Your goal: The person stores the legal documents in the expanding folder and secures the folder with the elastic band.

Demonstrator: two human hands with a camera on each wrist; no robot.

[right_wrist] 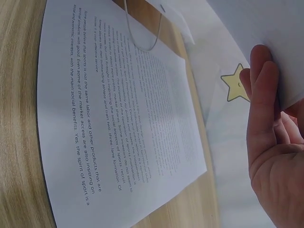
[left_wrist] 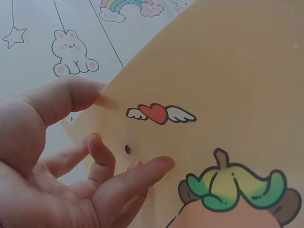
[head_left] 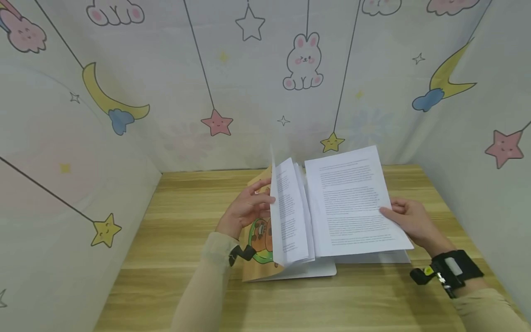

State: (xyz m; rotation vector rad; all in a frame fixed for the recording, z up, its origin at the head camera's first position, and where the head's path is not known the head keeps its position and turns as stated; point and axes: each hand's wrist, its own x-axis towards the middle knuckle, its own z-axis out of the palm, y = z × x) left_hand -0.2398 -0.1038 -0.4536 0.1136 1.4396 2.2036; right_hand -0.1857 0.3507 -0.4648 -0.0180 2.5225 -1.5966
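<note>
A folder [head_left: 265,274] with a tan cartoon cover stands half open on the table, printed sheets [head_left: 292,212] upright inside it. My left hand [head_left: 249,207] holds its raised left side by the edge. The left wrist view shows the tan cover [left_wrist: 228,85], with a winged heart and a leaf-capped cartoon figure, between my thumb and fingers. My right hand [head_left: 408,219] pinches the right edge of a printed sheet [head_left: 352,203], thumb in front and fingers behind. This sheet is tilted up above another printed page [right_wrist: 109,123], which lies lower by the table.
The wood-grain table [head_left: 178,240] extends around the folder. A pale cloth backdrop [head_left: 257,83] with hanging stars, moons and rabbits rises behind it and at both sides. A thin curved clear strip [right_wrist: 156,40] shows beyond the lower page.
</note>
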